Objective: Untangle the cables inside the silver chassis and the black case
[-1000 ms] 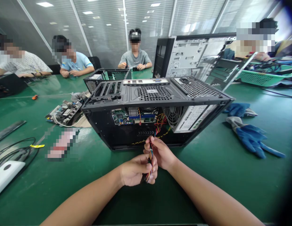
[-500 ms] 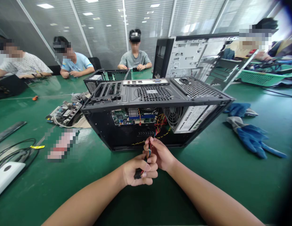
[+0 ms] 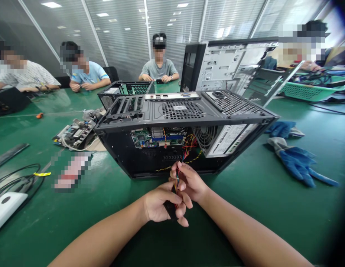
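In front of me a black computer case [image 3: 116, 148] lies with its open side toward me. Inside it I see a motherboard [image 3: 141, 138] and a power supply [image 3: 226, 141] with a fan grille and a white label. A bundle of coloured power cables [image 3: 186, 152] runs out of the case to my hands. My right hand [image 3: 190, 181] pinches the bundle just outside the opening. Lower down, my left hand [image 3: 166, 202] is closed around the cable end, where a dark connector partly shows between palm and fingers.
Blue work gloves [image 3: 296, 163] lie to the right, near a green basket [image 3: 303, 92]. Another open case [image 3: 217, 66] stands behind. On the left are a circuit board assembly [image 3: 77, 133], black cables [image 3: 19, 178] and a white device [image 3: 9, 211]. Several people sit around the table.
My left hand's fingers have loosened and shifted on the cable end, and the connector is now more hidden in the palm. My right hand keeps its pinch in place.
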### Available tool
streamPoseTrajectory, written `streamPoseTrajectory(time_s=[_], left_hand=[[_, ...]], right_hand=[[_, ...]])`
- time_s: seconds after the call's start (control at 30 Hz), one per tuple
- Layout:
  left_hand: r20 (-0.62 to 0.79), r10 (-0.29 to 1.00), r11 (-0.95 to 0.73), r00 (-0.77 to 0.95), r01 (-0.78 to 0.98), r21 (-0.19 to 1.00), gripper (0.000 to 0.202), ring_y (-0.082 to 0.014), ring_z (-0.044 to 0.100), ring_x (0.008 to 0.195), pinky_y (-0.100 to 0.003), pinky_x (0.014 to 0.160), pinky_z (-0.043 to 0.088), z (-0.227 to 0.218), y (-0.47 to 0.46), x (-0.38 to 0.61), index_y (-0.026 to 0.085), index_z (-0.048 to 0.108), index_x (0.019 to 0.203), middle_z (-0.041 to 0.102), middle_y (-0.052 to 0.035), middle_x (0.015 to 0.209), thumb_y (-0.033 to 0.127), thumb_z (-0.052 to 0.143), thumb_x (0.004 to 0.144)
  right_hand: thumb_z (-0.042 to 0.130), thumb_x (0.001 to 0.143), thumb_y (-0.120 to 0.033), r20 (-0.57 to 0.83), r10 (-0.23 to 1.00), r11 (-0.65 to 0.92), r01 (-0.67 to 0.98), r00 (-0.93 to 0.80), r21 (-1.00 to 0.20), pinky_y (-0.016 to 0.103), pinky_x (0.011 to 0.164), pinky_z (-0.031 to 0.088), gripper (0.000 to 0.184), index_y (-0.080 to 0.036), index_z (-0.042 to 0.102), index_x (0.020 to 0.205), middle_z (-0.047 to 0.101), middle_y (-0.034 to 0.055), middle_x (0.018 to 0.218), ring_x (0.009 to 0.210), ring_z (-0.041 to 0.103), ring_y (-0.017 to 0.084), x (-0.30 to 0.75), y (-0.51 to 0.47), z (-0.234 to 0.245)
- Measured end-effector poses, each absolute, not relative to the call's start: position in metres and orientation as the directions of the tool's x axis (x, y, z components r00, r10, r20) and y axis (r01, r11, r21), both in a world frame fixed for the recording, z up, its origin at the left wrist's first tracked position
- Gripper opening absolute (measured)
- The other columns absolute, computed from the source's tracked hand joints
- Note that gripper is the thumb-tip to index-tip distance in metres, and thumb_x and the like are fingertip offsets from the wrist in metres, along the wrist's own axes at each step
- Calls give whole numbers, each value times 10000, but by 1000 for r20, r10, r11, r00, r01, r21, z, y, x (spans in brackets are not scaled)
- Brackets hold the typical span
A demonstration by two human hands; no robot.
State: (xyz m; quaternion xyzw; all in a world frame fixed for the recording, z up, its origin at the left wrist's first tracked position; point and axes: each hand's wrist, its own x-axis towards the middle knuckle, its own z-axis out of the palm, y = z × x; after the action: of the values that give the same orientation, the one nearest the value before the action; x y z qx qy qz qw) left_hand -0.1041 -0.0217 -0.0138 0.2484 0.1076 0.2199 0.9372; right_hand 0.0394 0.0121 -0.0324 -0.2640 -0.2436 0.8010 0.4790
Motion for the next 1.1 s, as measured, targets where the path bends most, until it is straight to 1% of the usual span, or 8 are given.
streamPoseTrajectory(time_s=[0.07, 0.13, 0.27, 0.43, 0.57, 0.67, 0.9, 1.1], left_hand=[[-120, 475, 794, 872, -366, 486, 191, -51, 449, 418, -289, 573, 514, -14, -21, -107, 184, 478, 962, 619, 18, 697, 129, 592, 818], [-164, 451, 833, 877, -348, 429, 121, -42, 337, 377, -230, 525, 430, -13, -21, -111, 178, 510, 932, 485, 71, 547, 224, 587, 851], [-188, 417, 876, 889, -338, 343, 142, -46, 208, 375, -212, 486, 310, -10, -19, -117, 167, 524, 845, 298, 96, 480, 301, 571, 839], [-254, 433, 864, 865, -319, 389, 106, -47, 230, 388, -220, 484, 303, -9, -15, -121, 167, 530, 851, 306, 88, 520, 247, 556, 786], [-392, 479, 794, 785, -198, 575, 44, -47, 294, 402, -218, 480, 334, -6, -9, -125, 156, 541, 824, 387, 67, 549, 199, 534, 831], [-393, 506, 737, 768, -147, 660, 67, -43, 306, 407, -218, 481, 345, -5, -4, -129, 148, 553, 835, 425, 53, 565, 203, 528, 863], [-347, 481, 812, 805, -259, 524, 132, -27, 295, 457, -179, 479, 304, -6, 2, -137, 103, 586, 895, 432, 34, 638, 157, 537, 785], [-342, 469, 801, 814, -229, 553, 92, -9, 276, 454, -159, 473, 302, -2, 1, -138, 98, 596, 914, 428, 38, 640, 178, 595, 869]], right_hand=[[667, 830, -418, -178, 896, -417, -631, -407, -655, 199, 443, 440, 260, -167, 619, 782, 596, -11, 630, 433, 502, 70, 40, 12, -32], [662, 829, -432, -174, 894, -415, -614, -414, -672, 192, 370, 404, 270, -169, 616, 790, 598, -8, 641, 393, 484, 71, 40, 12, -31], [687, 818, -399, -164, 914, -378, -628, -372, -681, 195, 423, 456, 250, -165, 620, 766, 607, 7, 671, 459, 514, 80, 40, 12, -30], [704, 806, -392, -148, 924, -352, -636, -352, -686, 202, 461, 460, 249, -165, 624, 742, 609, 10, 677, 492, 487, 79, 40, 12, -29], [706, 808, -386, -136, 934, -324, -625, -329, -710, 201, 477, 444, 238, -169, 627, 752, 617, 7, 694, 510, 466, 77, 41, 13, -30], [706, 807, -394, -122, 943, -297, -616, -311, -730, 215, 493, 437, 237, -172, 631, 773, 628, 9, 727, 525, 454, 80, 40, 13, -30], [732, 775, -406, -100, 970, -220, -632, -221, -743, 241, 511, 403, 253, -172, 638, 756, 625, 13, 725, 529, 397, 85, 38, 10, -22], [748, 748, -419, -118, 974, -216, -624, -196, -751, 243, 504, 376, 273, -169, 640, 737, 620, 20, 721, 530, 387, 89, 38, 9, -20]])
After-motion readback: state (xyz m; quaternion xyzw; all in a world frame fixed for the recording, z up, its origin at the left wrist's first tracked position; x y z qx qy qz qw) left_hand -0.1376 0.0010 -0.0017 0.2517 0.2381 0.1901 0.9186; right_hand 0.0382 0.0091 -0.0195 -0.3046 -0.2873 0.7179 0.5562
